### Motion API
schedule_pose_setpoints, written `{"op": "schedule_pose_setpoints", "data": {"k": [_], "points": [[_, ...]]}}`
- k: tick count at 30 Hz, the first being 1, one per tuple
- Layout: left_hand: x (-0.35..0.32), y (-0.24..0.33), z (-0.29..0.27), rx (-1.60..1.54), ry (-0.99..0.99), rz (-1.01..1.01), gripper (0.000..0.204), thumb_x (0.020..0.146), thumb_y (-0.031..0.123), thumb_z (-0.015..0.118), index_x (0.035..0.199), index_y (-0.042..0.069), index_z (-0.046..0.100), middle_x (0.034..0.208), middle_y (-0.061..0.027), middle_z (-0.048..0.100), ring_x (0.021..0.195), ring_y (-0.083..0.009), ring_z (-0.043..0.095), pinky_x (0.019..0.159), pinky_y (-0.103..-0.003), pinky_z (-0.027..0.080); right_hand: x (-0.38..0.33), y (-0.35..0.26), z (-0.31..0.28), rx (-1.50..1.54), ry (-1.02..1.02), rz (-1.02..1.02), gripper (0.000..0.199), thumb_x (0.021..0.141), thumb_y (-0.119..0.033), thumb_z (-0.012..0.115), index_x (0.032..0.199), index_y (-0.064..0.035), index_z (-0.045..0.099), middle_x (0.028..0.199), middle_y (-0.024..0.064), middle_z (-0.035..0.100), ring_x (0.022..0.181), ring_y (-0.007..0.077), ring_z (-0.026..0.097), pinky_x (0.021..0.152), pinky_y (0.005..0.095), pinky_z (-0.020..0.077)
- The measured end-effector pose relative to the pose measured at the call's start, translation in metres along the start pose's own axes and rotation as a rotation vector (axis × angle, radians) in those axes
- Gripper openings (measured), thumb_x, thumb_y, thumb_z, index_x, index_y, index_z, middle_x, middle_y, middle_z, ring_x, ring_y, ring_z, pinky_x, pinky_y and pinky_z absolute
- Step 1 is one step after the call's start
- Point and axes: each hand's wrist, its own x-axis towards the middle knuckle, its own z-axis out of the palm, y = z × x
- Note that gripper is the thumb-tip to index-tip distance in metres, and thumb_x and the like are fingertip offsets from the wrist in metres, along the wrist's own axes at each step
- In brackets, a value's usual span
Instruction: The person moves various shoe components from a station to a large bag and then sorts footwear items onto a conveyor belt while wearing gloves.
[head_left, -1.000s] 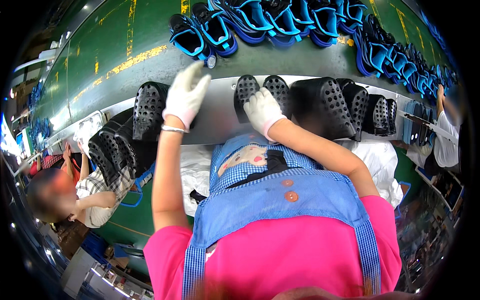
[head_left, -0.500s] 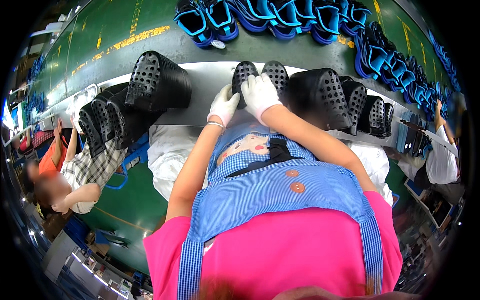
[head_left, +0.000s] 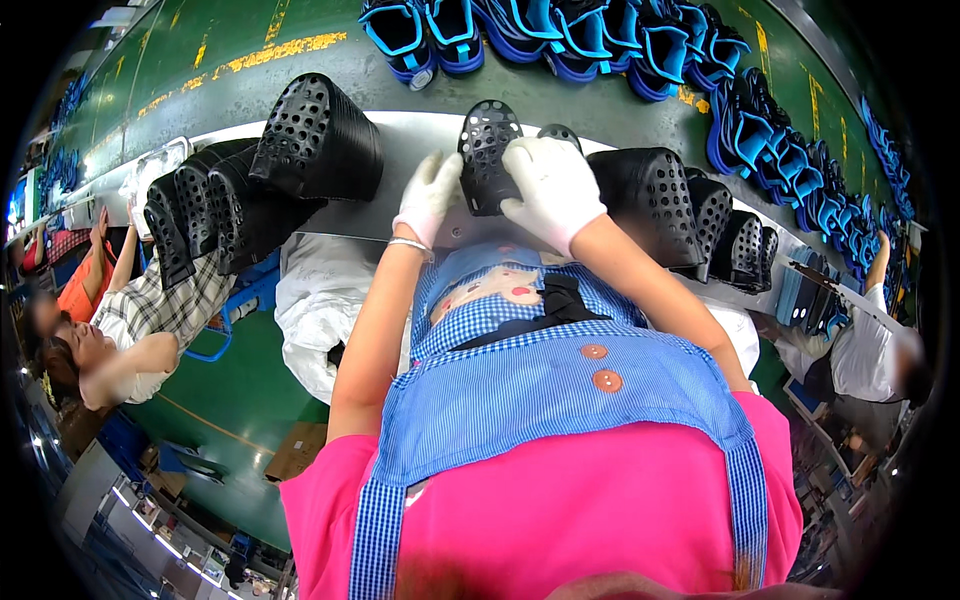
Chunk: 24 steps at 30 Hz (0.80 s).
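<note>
A black insole [head_left: 487, 150], dotted with round holes, stands out on the metal bench in front of me. My left hand [head_left: 430, 198], in a white glove, is beside its left edge with fingers extended and nothing wrapped in them. My right hand [head_left: 556, 190], gloved too, has its fingers and thumb at the insole's right edge and seems to grip it there. Behind that hand lies a second black insole [head_left: 558, 132], with only its top end showing.
Stacks of black perforated insoles stand to the left [head_left: 318, 140] and right [head_left: 650, 205]. Beyond the bench, dark shoes with blue trim [head_left: 660, 55] line a green surface [head_left: 250, 75]. White bags [head_left: 325, 300] hang below the bench. Other people work at left [head_left: 150, 350] and right [head_left: 870, 345].
My left hand has drawn back to the left insole's edge, with fingers straighter. My right hand has shifted right, off the middle of the left insole, and covers most of the right one.
</note>
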Motion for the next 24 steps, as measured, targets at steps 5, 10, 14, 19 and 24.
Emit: {"op": "schedule_pose_setpoints", "data": {"k": [5,10,14,19,24], "points": [[-0.036,0.076,0.002,-0.96,-0.548,-0.051,0.049,0.09,0.041,0.052,0.119,0.001,0.052,0.111,-0.0102,0.06,0.101,-0.0222,0.058,0.09,-0.037,0.047,0.008,-0.024,-0.039,0.348,0.073,-0.113,0.038,0.064,-0.013,0.069,0.097,-0.0048,0.052,0.105,0.0114,0.057,0.098,0.0312,0.055,0.084,0.0397,0.0452],[-0.05,0.117,-0.01,-0.868,-0.384,0.057,0.038,0.086,0.028,0.053,0.114,0.001,0.055,0.098,-0.0107,0.063,0.09,-0.0228,0.061,0.083,-0.036,0.05,0.029,-0.032,-0.064,0.62,0.052,0.005,0.05,0.07,-0.025,0.071,0.111,-0.0042,0.052,0.112,0.0161,0.055,0.097,0.0324,0.056,0.085,0.0381,0.0466],[-0.04,0.148,-0.019,-0.726,-0.155,0.213,0.026,0.084,0.02,0.057,0.105,0.005,0.058,0.089,-0.0052,0.063,0.079,-0.017,0.063,0.072,-0.03,0.053,0.052,-0.047,-0.049,0.637,-0.019,0.298,0.052,0.077,-0.036,0.065,0.114,-0.002,0.049,0.1,0.0198,0.058,0.092,0.0351,0.057,0.081,0.0414,0.047],[-0.009,0.186,-0.038,-0.588,-0.053,0.242,0.013,0.083,0.02,0.059,0.091,0.009,0.058,0.077,-0.0014,0.059,0.066,-0.0128,0.06,0.06,-0.026,0.05,0.106,-0.045,-0.026,0.546,0.071,0.311,0.047,0.08,-0.039,0.061,0.104,-0.0002,0.052,0.095,0.0233,0.059,0.089,0.0389,0.058,0.077,0.0462,0.0467],[0.042,0.217,-0.066,-0.376,-0.108,0.164,0.021,0.084,0.024,0.06,0.095,0.006,0.059,0.08,-0.0035,0.061,0.071,-0.0142,0.061,0.064,-0.028,0.05,0.153,-0.039,-0.011,0.533,0.06,0.413,0.044,0.08,-0.04,0.06,0.099,-0.0005,0.054,0.089,0.0218,0.06,0.087,0.0382,0.059,0.077,0.0452,0.047]]}}
